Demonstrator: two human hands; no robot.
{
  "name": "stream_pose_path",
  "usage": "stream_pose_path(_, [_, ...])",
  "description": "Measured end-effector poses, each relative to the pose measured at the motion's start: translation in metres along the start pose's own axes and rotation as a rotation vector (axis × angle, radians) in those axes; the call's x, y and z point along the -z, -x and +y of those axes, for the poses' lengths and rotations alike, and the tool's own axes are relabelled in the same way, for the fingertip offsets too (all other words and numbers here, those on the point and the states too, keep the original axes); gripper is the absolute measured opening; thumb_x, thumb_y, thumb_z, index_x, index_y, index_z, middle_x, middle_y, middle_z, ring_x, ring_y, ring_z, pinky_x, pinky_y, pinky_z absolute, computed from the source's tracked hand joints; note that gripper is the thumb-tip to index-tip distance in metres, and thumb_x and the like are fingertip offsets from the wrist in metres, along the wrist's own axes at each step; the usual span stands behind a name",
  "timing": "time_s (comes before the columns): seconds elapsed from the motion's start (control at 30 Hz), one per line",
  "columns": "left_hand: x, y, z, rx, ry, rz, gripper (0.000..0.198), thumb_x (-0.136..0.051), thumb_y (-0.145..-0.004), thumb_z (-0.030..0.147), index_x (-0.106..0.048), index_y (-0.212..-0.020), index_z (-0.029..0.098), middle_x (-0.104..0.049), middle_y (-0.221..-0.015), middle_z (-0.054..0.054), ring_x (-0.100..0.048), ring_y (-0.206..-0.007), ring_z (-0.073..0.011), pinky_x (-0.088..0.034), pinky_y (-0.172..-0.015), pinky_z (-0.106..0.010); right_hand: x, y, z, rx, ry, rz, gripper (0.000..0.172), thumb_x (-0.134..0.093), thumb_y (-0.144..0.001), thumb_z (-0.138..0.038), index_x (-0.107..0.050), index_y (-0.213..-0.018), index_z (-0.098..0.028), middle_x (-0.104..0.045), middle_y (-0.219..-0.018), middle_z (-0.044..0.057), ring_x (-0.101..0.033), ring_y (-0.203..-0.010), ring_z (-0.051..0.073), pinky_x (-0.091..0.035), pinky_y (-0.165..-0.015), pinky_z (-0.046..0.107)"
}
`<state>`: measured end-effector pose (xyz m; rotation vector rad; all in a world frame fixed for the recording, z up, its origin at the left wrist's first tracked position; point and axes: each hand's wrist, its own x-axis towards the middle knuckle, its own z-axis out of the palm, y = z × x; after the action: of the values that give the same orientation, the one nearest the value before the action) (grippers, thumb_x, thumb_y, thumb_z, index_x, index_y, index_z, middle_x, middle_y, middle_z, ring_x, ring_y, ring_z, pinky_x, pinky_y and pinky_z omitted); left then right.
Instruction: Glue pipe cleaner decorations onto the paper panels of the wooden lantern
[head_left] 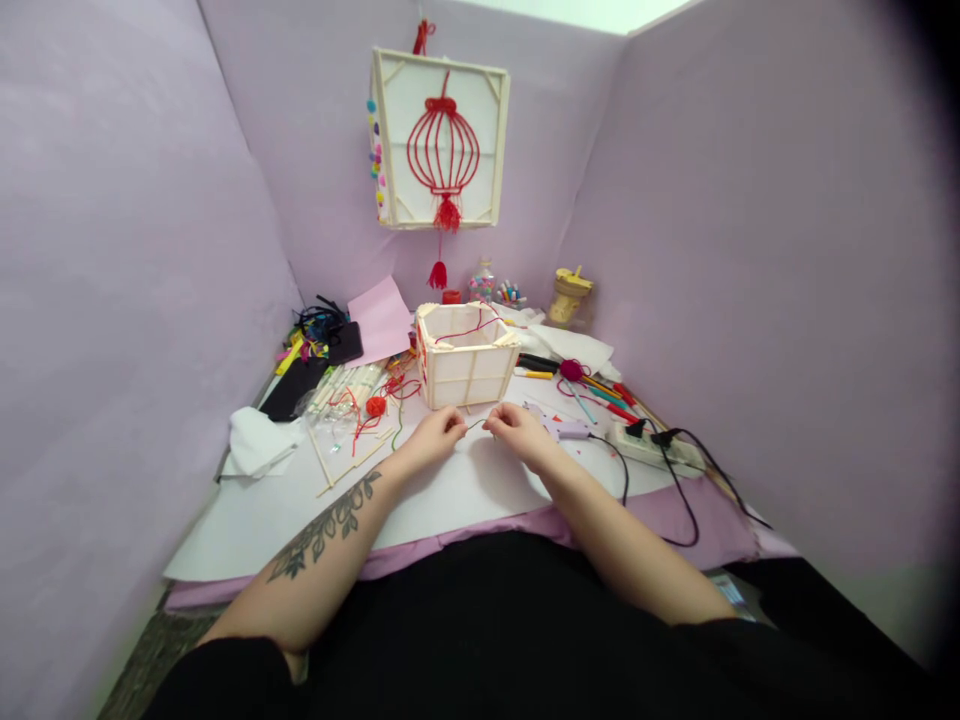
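A thin dark strand (475, 423) runs between my two hands, just above the white table sheet. My left hand (444, 434) pinches one end of it with closed fingertips. At the other end, the fingers of my right hand (514, 432) are pinched together on it too. Whether it is wire or thread I cannot make out. Just beyond both hands stands a small box frame (471, 375) of pale sticks with white panels, open at the top, with red cord over its rim. A lilac glue gun (564, 428) lies right of my right hand.
A finished-looking lantern box (442, 140) hangs at the back. Left are wooden sticks (321, 458), red yarn (375, 406), white tissue (259, 442) and a dark phone (345, 343). Right are a power strip (654, 450) with black cables, markers (616, 411) and a yellow cup (570, 297).
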<state>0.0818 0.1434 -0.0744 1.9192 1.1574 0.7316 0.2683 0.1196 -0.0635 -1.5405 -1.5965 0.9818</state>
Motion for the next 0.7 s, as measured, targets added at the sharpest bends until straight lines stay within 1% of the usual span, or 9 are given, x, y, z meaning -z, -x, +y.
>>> stream_pose_path(0.07, [0.002, -0.002, 0.001, 0.05, 0.129, -0.024, 0.015, -0.054, -0.081, 0.028, -0.059, -0.086, 0.015, -0.057, -0.071, 0.001, -0.051, -0.064, -0.012, -0.042, -0.061, -0.025, 0.003, -0.003, -0.004, -0.041, -0.164, -0.014, 0.011, -0.053, -0.077, -0.028, -0.049, -0.07, -0.021, -0.064, -0.073, 0.001, -0.054, -0.065, 0.014, -0.038, -0.061, 0.026])
stream_pose_path(0.13, [0.003, -0.002, 0.002, 0.095, 0.248, -0.066, 0.021, -0.06, -0.077, 0.032, -0.061, -0.088, 0.014, -0.057, -0.069, 0.002, -0.05, -0.059, -0.01, -0.041, -0.056, -0.023, 0.003, -0.006, -0.008, -0.078, -0.307, -0.028, 0.012, -0.056, -0.072, -0.031, -0.05, -0.069, -0.021, -0.064, -0.068, 0.0, -0.052, -0.059, 0.012, -0.036, -0.057, 0.024])
stream_pose_path(0.23, [0.002, 0.0, 0.005, 0.151, 0.405, -0.11, 0.026, -0.066, -0.073, 0.038, -0.062, -0.081, 0.014, -0.054, -0.065, 0.002, -0.048, -0.055, -0.0082, -0.041, -0.054, -0.021, 0.0, -0.009, -0.012, -0.128, -0.473, -0.044, 0.02, -0.066, -0.063, -0.032, -0.055, -0.074, -0.02, -0.066, -0.067, -0.001, -0.054, -0.059, 0.011, -0.033, -0.056, 0.023])
stream_pose_path(0.33, [-0.002, 0.002, 0.009, 0.204, 0.565, -0.123, 0.03, -0.069, -0.073, 0.042, -0.057, -0.075, 0.015, -0.055, -0.068, 0.001, -0.053, -0.06, -0.008, -0.045, -0.059, -0.021, -0.002, -0.01, -0.014, -0.17, -0.588, -0.048, 0.031, -0.072, -0.057, -0.03, -0.06, -0.084, -0.02, -0.069, -0.07, -0.001, -0.056, -0.062, 0.011, -0.032, -0.057, 0.023])
stream_pose_path(0.4, [-0.005, 0.004, 0.012, 0.242, 0.661, -0.135, 0.032, -0.069, -0.075, 0.044, -0.055, -0.077, 0.016, -0.061, -0.077, -0.002, -0.06, -0.069, -0.0101, -0.048, -0.065, -0.023, -0.003, -0.012, -0.014, -0.189, -0.644, -0.045, 0.034, -0.073, -0.056, -0.029, -0.063, -0.087, -0.019, -0.069, -0.07, -0.001, -0.055, -0.062, 0.011, -0.032, -0.059, 0.024])
stream_pose_path(0.5, [-0.007, 0.006, 0.015, 0.295, 0.776, -0.17, 0.031, -0.069, -0.079, 0.043, -0.055, -0.083, 0.016, -0.067, -0.094, -0.009, -0.066, -0.084, -0.015, -0.052, -0.074, -0.028, -0.003, -0.014, -0.015, -0.198, -0.711, -0.038, 0.033, -0.073, -0.057, -0.027, -0.064, -0.088, -0.019, -0.07, -0.071, -0.002, -0.054, -0.062, 0.01, -0.032, -0.06, 0.024])
stream_pose_path(0.57, [-0.007, 0.007, 0.016, 0.337, 0.896, -0.211, 0.028, -0.071, -0.079, 0.038, -0.055, -0.085, 0.015, -0.068, -0.1, -0.011, -0.067, -0.091, -0.0175, -0.052, -0.079, -0.031, -0.003, -0.016, -0.017, -0.193, -0.755, -0.037, 0.032, -0.074, -0.057, -0.025, -0.065, -0.087, -0.019, -0.069, -0.069, -0.002, -0.054, -0.061, 0.01, -0.031, -0.059, 0.024])
stream_pose_path(0.63, [-0.006, 0.008, 0.017, 0.371, 1.014, -0.248, 0.025, -0.072, -0.079, 0.032, -0.057, -0.087, 0.014, -0.069, -0.104, -0.012, -0.067, -0.095, -0.0188, -0.051, -0.083, -0.032, -0.002, -0.017, -0.02, -0.186, -0.804, -0.038, 0.031, -0.074, -0.056, -0.024, -0.065, -0.085, -0.019, -0.068, -0.067, -0.002, -0.053, -0.059, 0.01, -0.03, -0.056, 0.023])
stream_pose_path(0.7, [-0.006, 0.009, 0.018, 0.384, 1.066, -0.262, 0.021, -0.072, -0.08, 0.028, -0.059, -0.088, 0.013, -0.069, -0.107, -0.013, -0.068, -0.097, -0.0193, -0.05, -0.086, -0.033, -0.002, -0.017, -0.023, -0.189, -0.858, -0.043, 0.029, -0.074, -0.056, -0.022, -0.064, -0.083, -0.019, -0.066, -0.065, -0.002, -0.054, -0.059, 0.011, -0.032, -0.055, 0.023])
